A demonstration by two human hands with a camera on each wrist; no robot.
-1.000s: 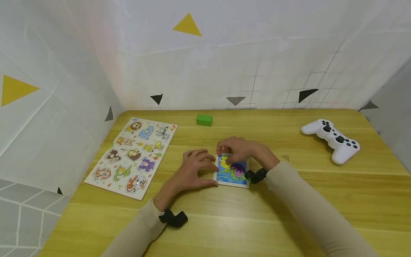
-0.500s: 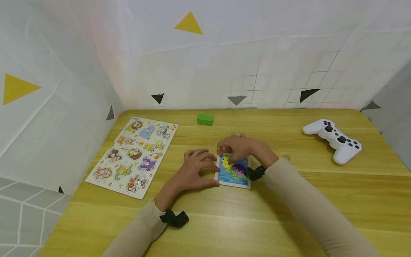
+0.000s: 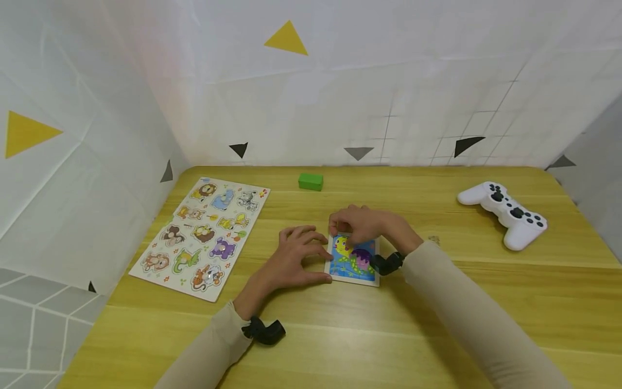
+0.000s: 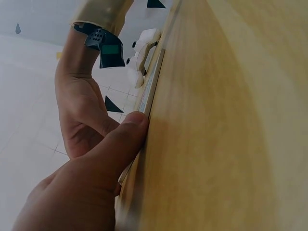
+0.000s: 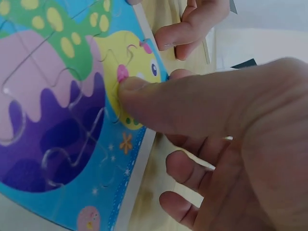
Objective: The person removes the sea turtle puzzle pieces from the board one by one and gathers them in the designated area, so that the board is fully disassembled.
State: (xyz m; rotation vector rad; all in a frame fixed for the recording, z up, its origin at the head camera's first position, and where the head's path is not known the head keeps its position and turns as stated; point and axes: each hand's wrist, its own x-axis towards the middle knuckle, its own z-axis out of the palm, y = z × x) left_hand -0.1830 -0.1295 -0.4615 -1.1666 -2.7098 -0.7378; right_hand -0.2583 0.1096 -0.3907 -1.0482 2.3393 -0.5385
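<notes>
A small jigsaw puzzle [image 3: 353, 268] in a pale frame lies flat on the table. Its picture, large in the right wrist view, is a cartoon animal [image 5: 62, 130] with a yellow face and purple shell. My left hand [image 3: 297, 258] rests beside the puzzle, its thumb and fingertips touching the left edge. In the left wrist view that thumb [image 4: 130, 127] meets the frame's side. My right hand [image 3: 364, 222] reaches over the top left corner; its thumb [image 5: 144, 98] presses on the yellow face. The right index fingertip sits by the frame's edge, partly hidden behind the thumb.
A white board [image 3: 218, 292] with several animal pieces lies at the left. Behind the puzzle is a green block [image 3: 310, 182]. A white game controller [image 3: 505, 213] lies at the far right. White patterned cloth [image 3: 301, 108] hangs behind the wooden table [image 3: 311, 346].
Both hands stay in nearly the same place at the puzzle. The view has shifted very slightly; no object has visibly moved on the table.
</notes>
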